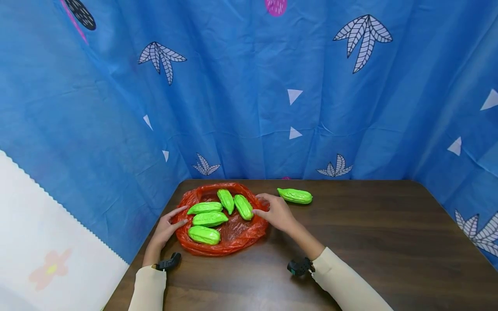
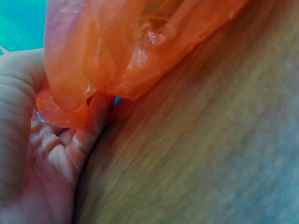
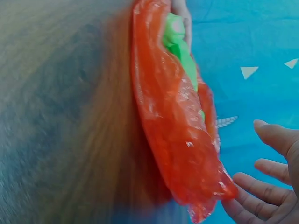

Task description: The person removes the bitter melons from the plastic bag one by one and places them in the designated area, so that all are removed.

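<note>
A red plastic bag [image 1: 233,248] lies spread out on the left part of the table, with several bright green vegetable-like pieces [image 1: 210,219] inside it. At the bag's left rim is the left hand [image 1: 162,231]; in the left wrist view the bag's film [image 2: 135,56] lies between its thumb and fingers [image 2: 96,114]. The right hand [image 1: 278,214] is at the right rim, thumb near the rightmost piece [image 1: 243,207]. In the right wrist view the right hand [image 3: 275,182] has its fingers spread, the lower ones touching the bag's edge [image 3: 205,186].
One more green piece [image 1: 295,196] lies on the dark wooden table [image 1: 369,242] behind and right of the right hand. A blue patterned curtain [image 1: 249,95] hangs along the table's back and sides. White cloth [image 1: 46,242] is at the far left.
</note>
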A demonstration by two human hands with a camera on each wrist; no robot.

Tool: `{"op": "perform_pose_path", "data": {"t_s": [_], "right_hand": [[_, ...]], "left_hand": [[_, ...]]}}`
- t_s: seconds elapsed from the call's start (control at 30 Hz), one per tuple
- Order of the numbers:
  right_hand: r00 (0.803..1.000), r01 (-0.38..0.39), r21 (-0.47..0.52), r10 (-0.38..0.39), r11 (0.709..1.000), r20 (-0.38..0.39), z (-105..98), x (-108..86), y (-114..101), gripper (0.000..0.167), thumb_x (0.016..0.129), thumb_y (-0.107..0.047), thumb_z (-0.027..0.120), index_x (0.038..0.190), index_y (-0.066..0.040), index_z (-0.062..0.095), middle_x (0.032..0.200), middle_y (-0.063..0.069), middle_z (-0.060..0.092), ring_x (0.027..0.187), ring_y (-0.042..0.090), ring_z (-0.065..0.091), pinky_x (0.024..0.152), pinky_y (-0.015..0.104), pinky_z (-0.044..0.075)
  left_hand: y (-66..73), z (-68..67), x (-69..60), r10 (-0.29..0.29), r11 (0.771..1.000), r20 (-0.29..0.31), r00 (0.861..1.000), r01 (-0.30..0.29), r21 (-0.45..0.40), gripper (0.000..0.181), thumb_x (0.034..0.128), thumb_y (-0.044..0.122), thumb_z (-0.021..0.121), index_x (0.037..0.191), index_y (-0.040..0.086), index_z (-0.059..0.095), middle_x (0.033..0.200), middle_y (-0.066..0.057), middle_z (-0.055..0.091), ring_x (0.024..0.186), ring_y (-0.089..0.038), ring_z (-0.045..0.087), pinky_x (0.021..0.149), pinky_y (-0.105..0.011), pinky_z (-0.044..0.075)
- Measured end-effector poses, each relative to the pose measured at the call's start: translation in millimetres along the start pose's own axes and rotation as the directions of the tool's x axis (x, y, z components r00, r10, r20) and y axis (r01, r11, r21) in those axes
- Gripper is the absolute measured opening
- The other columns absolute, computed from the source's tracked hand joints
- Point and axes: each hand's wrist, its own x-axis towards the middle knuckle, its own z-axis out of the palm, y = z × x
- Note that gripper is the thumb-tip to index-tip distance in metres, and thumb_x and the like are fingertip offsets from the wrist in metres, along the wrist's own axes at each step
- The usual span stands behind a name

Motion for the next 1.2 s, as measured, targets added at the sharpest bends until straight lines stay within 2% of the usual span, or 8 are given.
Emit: {"op": "perform_pose_path", "data": {"t_s": [0.03, 0.13, 0.2, 0.47, 0.73, 0.97, 1.2], "right_hand": [[1.000, 0.002, 0.009, -0.002, 1.000, -0.002, 2, -0.5, 2, 0.046, 0.086, -0.014, 0.082, 0.126, 0.004, 0.066, 0.115, 0.021, 0.072, 0.104, 0.036, 0.069, 0.089, 0.051, 0.055], [1.000, 0.015, 0.035, -0.015, 0.999, -0.002, 9, 0.1, 4, 0.048, 0.086, -0.013, 0.083, 0.126, 0.006, 0.066, 0.116, 0.023, 0.071, 0.106, 0.038, 0.068, 0.091, 0.053, 0.053], [1.000, 0.025, 0.038, -0.025, 0.999, 0.000, 13, 1.3, 4, 0.049, 0.085, -0.014, 0.084, 0.126, 0.006, 0.065, 0.116, 0.023, 0.070, 0.108, 0.038, 0.067, 0.093, 0.053, 0.053], [0.999, 0.049, 0.011, -0.049, 0.999, 0.009, 23, 6.6, 0, 0.050, 0.084, -0.014, 0.084, 0.125, 0.007, 0.065, 0.118, 0.024, 0.070, 0.109, 0.039, 0.067, 0.093, 0.050, 0.053], [0.999, 0.048, -0.017, -0.048, 0.999, 0.007, 31, 12.5, 0, 0.048, 0.084, -0.014, 0.084, 0.124, 0.006, 0.066, 0.117, 0.021, 0.070, 0.106, 0.034, 0.067, 0.090, 0.047, 0.055], [1.000, 0.016, 0.019, -0.016, 1.000, 0.018, 38, 17.2, 5, 0.049, 0.084, -0.011, 0.084, 0.124, 0.009, 0.065, 0.112, 0.024, 0.070, 0.101, 0.037, 0.069, 0.087, 0.050, 0.056], [0.999, -0.022, -0.032, 0.023, 0.999, 0.025, 43, 18.8, 12, 0.052, 0.083, -0.014, 0.085, 0.126, 0.008, 0.065, 0.111, 0.022, 0.071, 0.100, 0.034, 0.070, 0.084, 0.045, 0.057]], "left_hand": [[5.4, 0.0, -1.4, -0.005, 1.000, 0.007, 1.000, 0.005, -0.002, 0.055, 0.0976, 0.016, 0.069, 0.148, 0.003, 0.052, 0.150, -0.026, 0.046, 0.129, -0.042, 0.050, 0.087, -0.017, 0.049], [18.5, -0.8, -4.4, -0.015, 1.000, 0.017, 1.000, 0.015, -0.019, 0.055, 0.0971, 0.013, 0.069, 0.148, 0.000, 0.051, 0.150, -0.028, 0.045, 0.130, -0.044, 0.049, 0.086, -0.017, 0.049], [17.0, -1.2, -2.7, -0.019, 1.000, 0.017, 1.000, 0.019, -0.021, 0.055, 0.0974, 0.013, 0.069, 0.148, 0.000, 0.050, 0.151, -0.028, 0.044, 0.130, -0.045, 0.049, 0.086, -0.017, 0.049], [-13.6, -0.5, 7.0, -0.032, 0.999, -0.006, 0.999, 0.032, 0.007, 0.058, 0.0968, 0.025, 0.071, 0.150, 0.011, 0.052, 0.155, -0.021, 0.042, 0.136, -0.039, 0.045, 0.089, -0.014, 0.044], [-14.6, -0.6, 6.7, -0.034, 0.999, -0.003, 0.999, 0.034, 0.008, 0.058, 0.0966, 0.027, 0.072, 0.149, 0.012, 0.052, 0.156, -0.021, 0.040, 0.139, -0.039, 0.043, 0.091, -0.013, 0.042], [-14.2, -0.3, 6.7, -0.026, 1.000, -0.006, 1.000, 0.026, 0.012, 0.056, 0.0969, 0.026, 0.071, 0.149, 0.013, 0.053, 0.153, -0.021, 0.044, 0.133, -0.037, 0.048, 0.090, -0.016, 0.046], [-15.7, 0.7, 5.1, -0.018, 1.000, -0.011, 1.000, 0.018, 0.005, 0.057, 0.0961, 0.025, 0.072, 0.148, 0.012, 0.054, 0.152, -0.021, 0.046, 0.133, -0.038, 0.048, 0.089, -0.016, 0.046]]}}
